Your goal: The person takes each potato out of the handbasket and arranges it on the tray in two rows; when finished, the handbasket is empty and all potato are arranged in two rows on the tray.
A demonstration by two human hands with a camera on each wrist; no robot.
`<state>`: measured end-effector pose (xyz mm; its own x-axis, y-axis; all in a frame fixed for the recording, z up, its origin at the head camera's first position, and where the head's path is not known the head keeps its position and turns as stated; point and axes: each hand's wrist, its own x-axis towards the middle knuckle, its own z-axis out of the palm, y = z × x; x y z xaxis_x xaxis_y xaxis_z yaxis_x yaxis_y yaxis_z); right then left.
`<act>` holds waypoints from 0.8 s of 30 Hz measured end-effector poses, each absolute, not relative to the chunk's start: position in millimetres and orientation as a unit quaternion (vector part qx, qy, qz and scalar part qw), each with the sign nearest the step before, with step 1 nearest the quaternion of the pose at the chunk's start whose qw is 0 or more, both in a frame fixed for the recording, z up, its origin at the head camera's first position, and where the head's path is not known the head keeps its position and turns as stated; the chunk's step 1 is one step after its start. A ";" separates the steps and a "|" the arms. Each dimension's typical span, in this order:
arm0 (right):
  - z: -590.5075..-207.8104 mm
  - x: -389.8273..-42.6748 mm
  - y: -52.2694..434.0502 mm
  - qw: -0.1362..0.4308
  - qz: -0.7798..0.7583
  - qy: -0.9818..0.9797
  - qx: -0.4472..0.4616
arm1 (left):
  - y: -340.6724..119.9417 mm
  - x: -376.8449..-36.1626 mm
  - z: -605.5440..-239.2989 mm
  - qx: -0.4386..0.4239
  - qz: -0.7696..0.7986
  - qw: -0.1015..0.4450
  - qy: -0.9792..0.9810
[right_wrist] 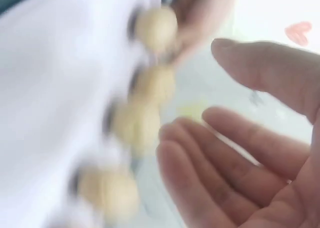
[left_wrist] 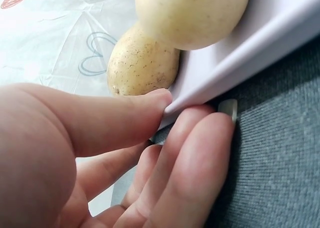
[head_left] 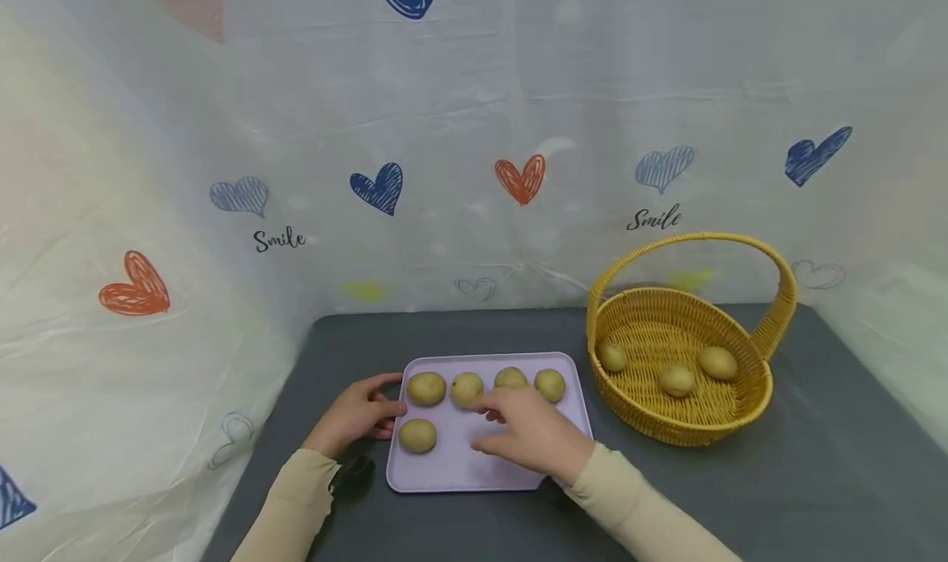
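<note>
My left hand point(head_left: 357, 415) holds the left rim of a lilac tray point(head_left: 474, 470). In the left wrist view the thumb lies on the rim and the fingertips point(left_wrist: 200, 138) are at its underside. Several potatoes sit on the tray: a row along the back, partly hidden by my right hand, and one potato point(head_left: 418, 436) at the front left. Over the tray's middle hovers my right hand point(head_left: 532, 435), thumb and fingers apart, with nothing in its grasp. The row of potatoes point(right_wrist: 156, 28) looks blurred beside it in the right wrist view.
A yellow wicker basket point(head_left: 685, 430) with a tall arched handle stands right of the tray, with three potatoes point(head_left: 677, 380) inside. Everything rests on a dark grey table point(head_left: 837, 463). A pale sheet printed with hearts point(head_left: 521, 178) hangs behind the table.
</note>
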<state>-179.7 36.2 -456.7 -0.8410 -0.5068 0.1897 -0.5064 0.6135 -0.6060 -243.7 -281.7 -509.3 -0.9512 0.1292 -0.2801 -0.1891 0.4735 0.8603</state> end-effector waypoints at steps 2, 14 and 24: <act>-444.7 -173.3 68.1 -0.034 -0.313 0.902 -0.296 | -286.3 -241.6 -508.3 -0.020 0.506 0.154 0.848; -417.6 -182.2 261.6 -0.073 -0.207 0.955 -0.201 | -301.7 -236.1 -510.9 -0.030 0.483 0.151 0.862; -434.0 -201.8 333.1 -0.016 -0.137 0.980 -0.145 | -278.8 -243.0 -510.0 -0.018 0.487 0.162 0.858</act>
